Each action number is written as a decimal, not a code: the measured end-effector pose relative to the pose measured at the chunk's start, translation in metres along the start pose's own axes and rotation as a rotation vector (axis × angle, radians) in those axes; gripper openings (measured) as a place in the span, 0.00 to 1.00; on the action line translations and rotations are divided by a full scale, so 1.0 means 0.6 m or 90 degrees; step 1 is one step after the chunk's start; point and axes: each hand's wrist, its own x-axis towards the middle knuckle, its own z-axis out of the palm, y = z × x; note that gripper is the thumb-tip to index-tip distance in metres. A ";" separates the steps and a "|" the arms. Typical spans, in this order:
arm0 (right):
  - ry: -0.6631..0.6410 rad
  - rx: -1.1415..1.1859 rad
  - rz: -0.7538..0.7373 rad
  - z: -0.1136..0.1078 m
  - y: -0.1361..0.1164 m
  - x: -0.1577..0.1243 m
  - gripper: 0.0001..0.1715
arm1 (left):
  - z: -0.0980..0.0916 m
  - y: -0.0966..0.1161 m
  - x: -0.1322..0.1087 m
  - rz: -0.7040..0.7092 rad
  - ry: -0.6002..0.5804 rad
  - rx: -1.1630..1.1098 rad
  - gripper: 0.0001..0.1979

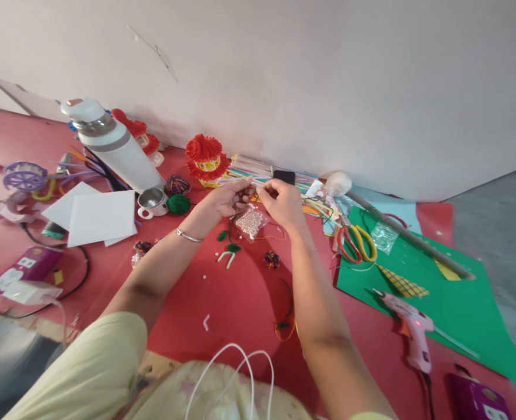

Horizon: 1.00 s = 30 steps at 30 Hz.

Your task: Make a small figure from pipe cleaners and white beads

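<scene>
My left hand (228, 199) and my right hand (283, 203) meet fingertip to fingertip above the red table. Both are pinched; whatever lies between the fingers is too small to make out. Just under them is a clear packet of pearl beads (250, 224), with a few loose beads around it. A small green yarn piece with pale bent stems (227, 258) lies below my left hand. Below my right hand sits a multicoloured yarn pom-pom (271, 260). Thin green and orange threads (285, 324) rest nearer my body.
At left stand a white bottle (118, 146), a small metal-lined cup (152, 202), yarn balls (178, 203) and white sheets (103, 216). A red-topped craft (205, 157) stands behind. Scissors (358, 244), green sheet (450, 315) and a lit pink glue gun (411, 329) lie right.
</scene>
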 end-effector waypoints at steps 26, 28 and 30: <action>0.034 0.000 -0.007 -0.002 -0.005 0.000 0.11 | 0.004 -0.006 -0.003 0.015 -0.016 -0.011 0.13; 0.027 0.001 -0.004 -0.005 -0.008 0.000 0.11 | -0.001 -0.006 -0.002 0.028 -0.030 -0.003 0.11; 0.024 0.005 -0.005 -0.007 -0.011 0.000 0.11 | -0.005 -0.005 -0.001 0.049 -0.053 -0.006 0.08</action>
